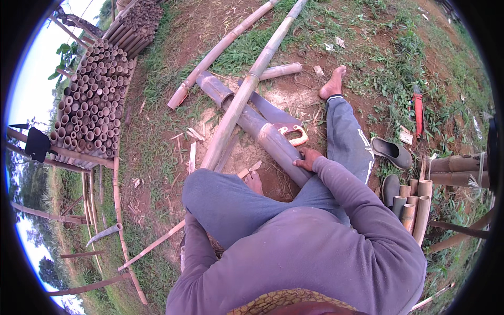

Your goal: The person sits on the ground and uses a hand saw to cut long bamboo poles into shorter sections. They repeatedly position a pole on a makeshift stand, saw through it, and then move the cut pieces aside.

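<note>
The right hand (307, 157) is gripping the thick bamboo pole (265, 134), fingers wrapped over it, seemingly steadying it. A handsaw (286, 126) is lying just beyond those fingers. The left hand is hiding behind the knee, so its grip cannot be told.

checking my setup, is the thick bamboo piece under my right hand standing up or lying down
Lying down: the bamboo piece rests lengthwise on the ground, right hand on its near end.

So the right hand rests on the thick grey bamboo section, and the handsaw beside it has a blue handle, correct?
Not quite. In the head view the right hand does rest on the thick grey bamboo section, but the handsaw beside it has an orange handle, not blue.
</note>
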`<state>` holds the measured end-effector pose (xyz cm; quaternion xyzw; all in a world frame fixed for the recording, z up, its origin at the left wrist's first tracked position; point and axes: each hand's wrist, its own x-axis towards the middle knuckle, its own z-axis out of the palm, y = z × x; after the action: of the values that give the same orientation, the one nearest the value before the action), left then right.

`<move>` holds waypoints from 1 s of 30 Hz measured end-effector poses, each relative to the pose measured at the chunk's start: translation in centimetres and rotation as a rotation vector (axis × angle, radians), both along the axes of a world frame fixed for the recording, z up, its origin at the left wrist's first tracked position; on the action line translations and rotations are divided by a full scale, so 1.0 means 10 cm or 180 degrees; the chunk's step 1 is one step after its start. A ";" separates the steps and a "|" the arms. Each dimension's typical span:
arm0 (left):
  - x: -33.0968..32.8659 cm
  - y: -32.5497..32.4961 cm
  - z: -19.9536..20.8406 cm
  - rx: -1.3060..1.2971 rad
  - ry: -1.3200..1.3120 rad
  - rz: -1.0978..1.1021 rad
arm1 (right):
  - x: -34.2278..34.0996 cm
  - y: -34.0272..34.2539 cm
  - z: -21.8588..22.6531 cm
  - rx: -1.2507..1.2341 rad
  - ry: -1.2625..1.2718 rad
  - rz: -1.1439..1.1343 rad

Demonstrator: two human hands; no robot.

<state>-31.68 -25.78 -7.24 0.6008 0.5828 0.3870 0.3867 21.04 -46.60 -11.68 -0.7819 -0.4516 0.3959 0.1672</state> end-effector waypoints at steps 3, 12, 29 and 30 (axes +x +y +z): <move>-0.08 -0.01 0.01 -0.0230 -0.0355 0.0167 | -0.04 0.06 0.08 -0.0104 0.0054 0.0043; 0.04 0.16 -0.10 -0.0675 -0.1118 0.0315 | -0.01 0.05 0.09 -0.0180 0.0091 -0.0011; 0.18 0.39 -0.24 -0.0815 -0.1709 0.0401 | -0.02 0.04 0.06 -0.0162 0.0033 -0.0048; 0.21 0.37 -0.24 -0.0828 -0.1729 0.0406 | 0.00 0.03 0.04 -0.0161 0.0017 -0.0070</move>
<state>-29.59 -22.06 -9.66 0.3830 0.5394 0.4790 0.5770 21.01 -46.28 -11.25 -0.7898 -0.4324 0.4073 0.1529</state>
